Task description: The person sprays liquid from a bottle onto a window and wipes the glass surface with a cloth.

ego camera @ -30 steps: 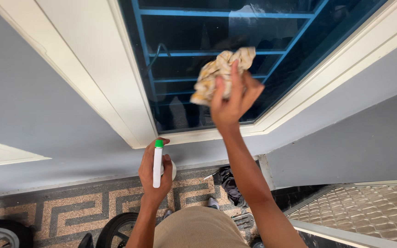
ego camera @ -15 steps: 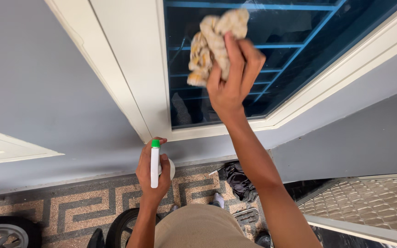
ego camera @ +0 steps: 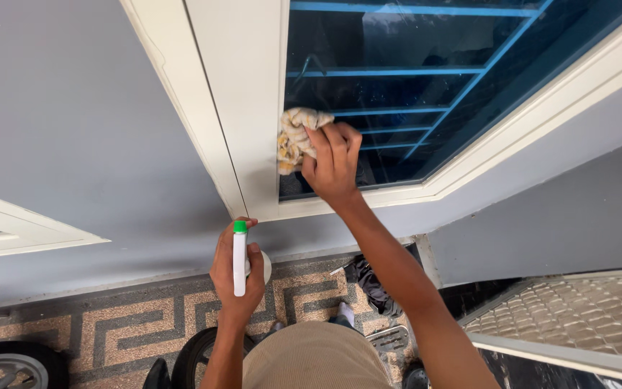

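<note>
I've got the right hand (ego camera: 332,167) pressing a crumpled yellow-and-white cloth (ego camera: 294,137) flat on the dark glass pane (ego camera: 397,94), low in its left corner by the white frame (ego camera: 239,108); to do this wipe well I'd judge firm, even pressure w/ overlapping passes right into the frame edge. Right grip is closed over the cloth, which bunches out up and left of the fingertips. Left hand (ego camera: 235,270) is wrapped shut round a white spray bottle w/ green cap (ego camera: 240,256), held low, nozzle side probably hidden.
</note>
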